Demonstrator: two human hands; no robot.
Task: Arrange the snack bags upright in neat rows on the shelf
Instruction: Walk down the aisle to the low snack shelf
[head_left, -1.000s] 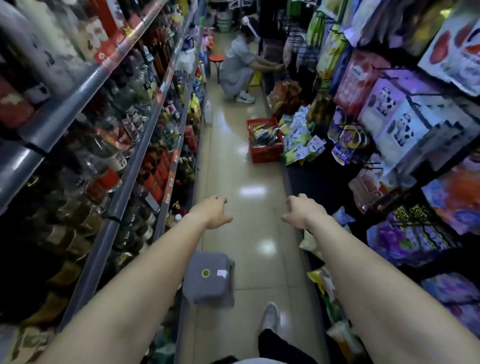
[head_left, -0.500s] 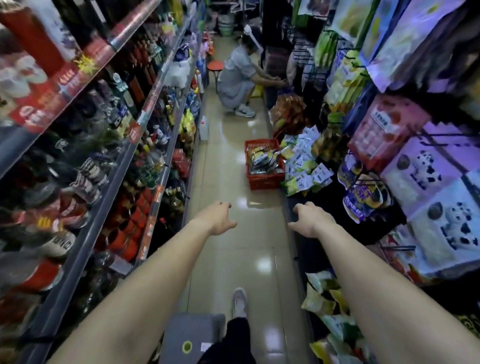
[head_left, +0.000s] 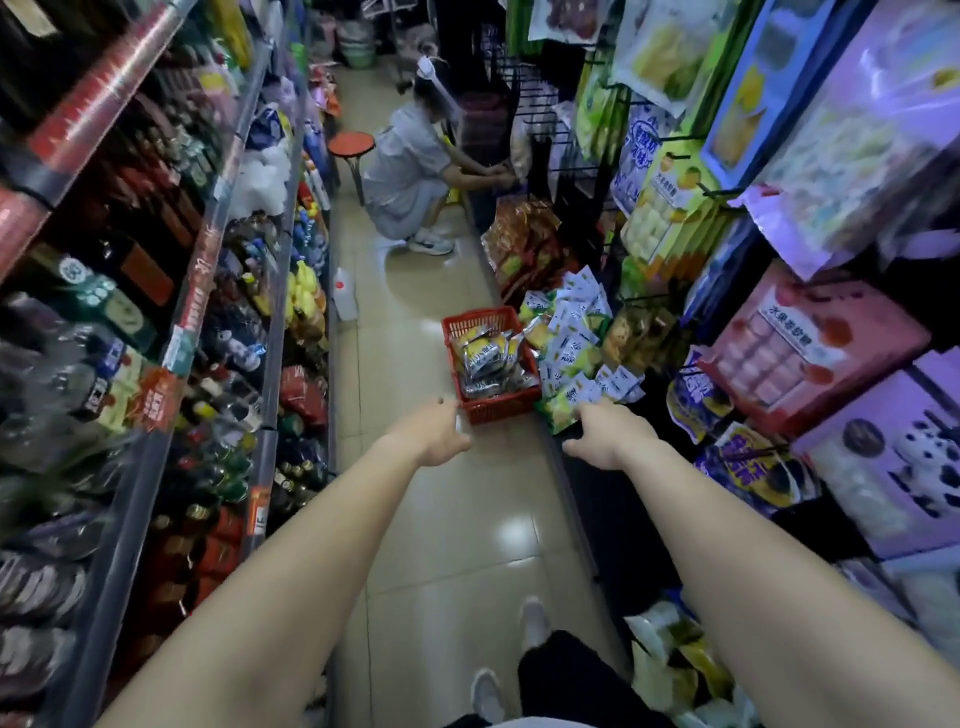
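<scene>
**Both hands out over the aisle, basket of snack bags ahead**

I am looking down a narrow shop aisle with a glossy beige tiled floor (head_left: 457, 545). On my left runs a tall grey metal shelving unit (head_left: 156, 452) packed with bottles, blurred at the near end so I cannot read most labels. My left hand (head_left: 434, 434) reaches forward over the floor, fingers loosely curled and gripping nothing. Just beyond it sits a red plastic mesh basket (head_left: 493, 410) on the tiles, filled with yellow and silver foil snack bags (head_left: 485, 358). Farther down, a crouching person in grey clothes (head_left: 410, 171) works at the right-hand racks beside a round red stool (head_left: 351, 144). My right hand (head_left: 610, 434) is also empty, fingers slack, hovering near a loose heap of white and green snack packets (head_left: 576, 343) spilling beside the basket. On my right, dark wire peg racks (head_left: 571, 156) carry hanging pink and purple packets (head_left: 810, 358), cut off at the frame edge. 2 pale shoes (head_left: 535, 621) show below; my sleeves are out of view.
</scene>
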